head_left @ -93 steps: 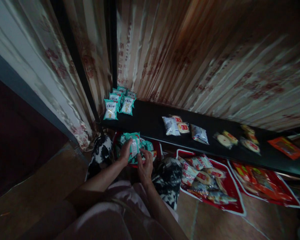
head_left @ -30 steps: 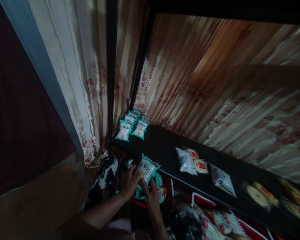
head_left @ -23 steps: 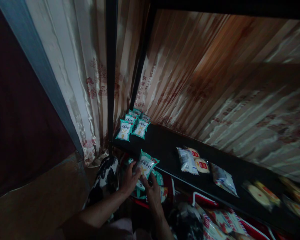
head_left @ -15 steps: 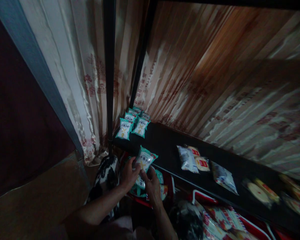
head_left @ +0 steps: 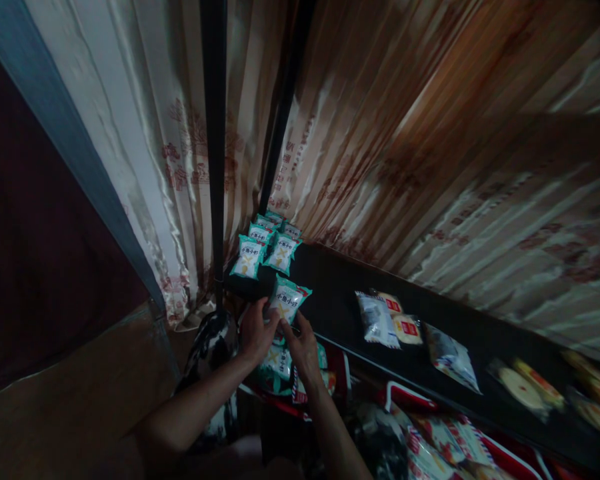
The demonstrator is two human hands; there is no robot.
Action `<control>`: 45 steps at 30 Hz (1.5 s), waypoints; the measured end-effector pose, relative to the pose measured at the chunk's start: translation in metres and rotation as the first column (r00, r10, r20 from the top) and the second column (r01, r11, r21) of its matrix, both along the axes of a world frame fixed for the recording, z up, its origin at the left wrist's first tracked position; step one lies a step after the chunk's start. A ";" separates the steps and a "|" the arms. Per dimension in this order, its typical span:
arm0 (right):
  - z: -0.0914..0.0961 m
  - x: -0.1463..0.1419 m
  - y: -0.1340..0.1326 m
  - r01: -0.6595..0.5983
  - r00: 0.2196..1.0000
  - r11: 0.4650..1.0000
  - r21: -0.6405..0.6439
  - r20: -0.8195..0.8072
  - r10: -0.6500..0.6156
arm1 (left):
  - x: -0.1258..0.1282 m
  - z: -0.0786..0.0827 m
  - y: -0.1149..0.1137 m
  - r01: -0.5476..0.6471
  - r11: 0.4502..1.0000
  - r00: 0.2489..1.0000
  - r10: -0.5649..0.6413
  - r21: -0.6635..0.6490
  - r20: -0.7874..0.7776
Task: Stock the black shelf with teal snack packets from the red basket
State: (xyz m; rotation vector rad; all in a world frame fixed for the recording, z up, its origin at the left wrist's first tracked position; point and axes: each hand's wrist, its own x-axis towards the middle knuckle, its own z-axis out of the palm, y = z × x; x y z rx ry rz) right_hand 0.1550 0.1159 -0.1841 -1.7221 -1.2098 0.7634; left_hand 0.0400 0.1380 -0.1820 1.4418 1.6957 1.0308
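Note:
A green-and-white snack bag (head_left: 287, 299) is held between my two hands, just over the front edge of the black shelf (head_left: 325, 280). My left hand (head_left: 258, 330) grips its lower left side and my right hand (head_left: 301, 341) its lower right side, the thumbs on its front. Matching bags (head_left: 247, 257) stand in rows at the shelf's left end, beyond my hands. Below my wrists, more green bags (head_left: 276, 365) lie in a red basket (head_left: 341, 373).
Clear-wrapped snack packs (head_left: 377, 320) and a silvery bag (head_left: 451, 357) lie farther right on the shelf. A second red basket (head_left: 510, 453) holds red-and-white packs (head_left: 430, 457). Black posts (head_left: 213, 147) rise at the left, before pleated curtains (head_left: 380, 133).
Both hands have moved the snack bag slightly up and forward, toward the shelf and the standing rows. More of the bags in the basket below now shows.

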 end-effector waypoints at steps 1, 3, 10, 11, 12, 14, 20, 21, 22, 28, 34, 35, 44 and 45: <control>0.000 0.000 0.003 -0.004 1.000 1.000 -0.005 0.004 0.004 | 0.000 0.001 0.002 -0.001 1.000 1.000 0.001 -0.006 -0.001; 0.001 -0.001 0.008 -0.008 1.000 1.000 -0.014 0.008 0.008 | 0.000 0.001 0.006 -0.001 1.000 1.000 0.001 -0.015 -0.006; -0.002 0.000 0.024 -0.023 0.999 1.000 0.014 0.044 0.022 | -0.004 -0.011 0.024 0.018 0.992 0.997 -0.009 0.121 -0.075; -0.002 0.000 0.027 -0.026 0.999 0.999 0.018 0.045 0.025 | -0.004 -0.012 0.026 0.023 0.989 0.996 -0.010 0.145 -0.087; -0.002 0.000 0.030 -0.028 0.999 0.999 0.016 0.045 0.027 | -0.005 -0.011 0.029 0.028 0.987 0.995 -0.013 0.156 -0.097; -0.003 0.001 0.037 -0.027 0.998 1.000 0.002 0.052 0.027 | -0.005 -0.010 0.034 0.032 0.988 0.994 -0.016 0.152 -0.107; -0.009 0.003 0.058 -0.035 0.998 0.999 0.034 0.058 0.033 | -0.003 -0.007 0.044 0.013 0.993 0.995 0.000 0.121 -0.102; -0.010 0.004 0.060 -0.034 0.997 0.999 0.036 0.065 0.031 | -0.003 -0.008 0.046 0.013 0.993 0.994 0.000 0.115 -0.113; -0.012 0.004 0.063 -0.033 0.997 0.999 0.034 0.071 0.031 | -0.002 -0.009 0.047 0.015 0.993 0.992 -0.001 0.113 -0.125; -0.017 0.003 0.076 -0.030 0.996 0.999 0.046 0.086 0.026 | -0.003 -0.017 0.059 0.043 0.984 0.986 -0.013 0.176 -0.168; -0.018 0.001 0.086 -0.004 0.994 0.998 0.061 0.110 -0.003 | -0.003 -0.021 0.065 0.058 0.985 0.982 -0.027 0.160 -0.186; -0.018 0.001 0.088 -0.004 0.994 0.998 0.060 0.112 -0.002 | -0.002 -0.021 0.066 0.060 0.986 0.983 -0.030 0.159 -0.181; -0.018 -0.001 0.102 0.002 0.991 0.998 0.056 0.131 -0.009 | -0.002 -0.021 0.072 0.072 0.984 0.985 -0.045 0.164 -0.164; -0.018 -0.002 0.103 0.005 0.991 0.998 0.059 0.132 -0.013 | -0.002 -0.021 0.072 0.074 0.984 0.985 -0.046 0.163 -0.168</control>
